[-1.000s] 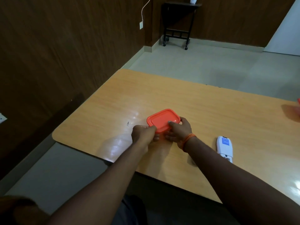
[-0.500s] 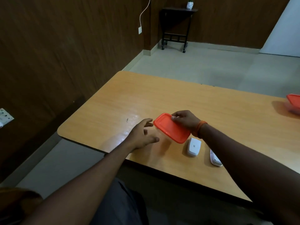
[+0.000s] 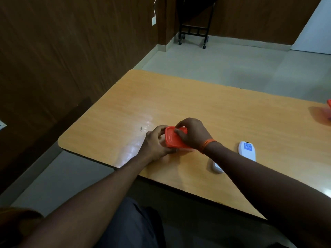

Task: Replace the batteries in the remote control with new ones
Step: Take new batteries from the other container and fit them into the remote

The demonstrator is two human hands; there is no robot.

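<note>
A small clear container with an orange lid (image 3: 172, 139) sits on the wooden table (image 3: 206, 108) near its front edge. My left hand (image 3: 155, 144) grips the container's left side. My right hand (image 3: 192, 133) lies over the lid with fingers curled on its far edge. The white remote control (image 3: 247, 150) lies face down to the right, beyond my right forearm. A second white piece (image 3: 216, 168), likely the battery cover, lies closer to the front edge, partly hidden by my forearm. The container's contents are hidden.
Another orange-lidded container (image 3: 329, 104) is cut off at the table's right edge. The table's front edge runs just below my forearms. A dark wood wall stands to the left, and a black wheeled stand (image 3: 194, 24) sits in the far corner.
Half a second ago my right hand held the lid lifted and tilted while my left hand was open. Now the lid is back over the container with both hands closed on it.
</note>
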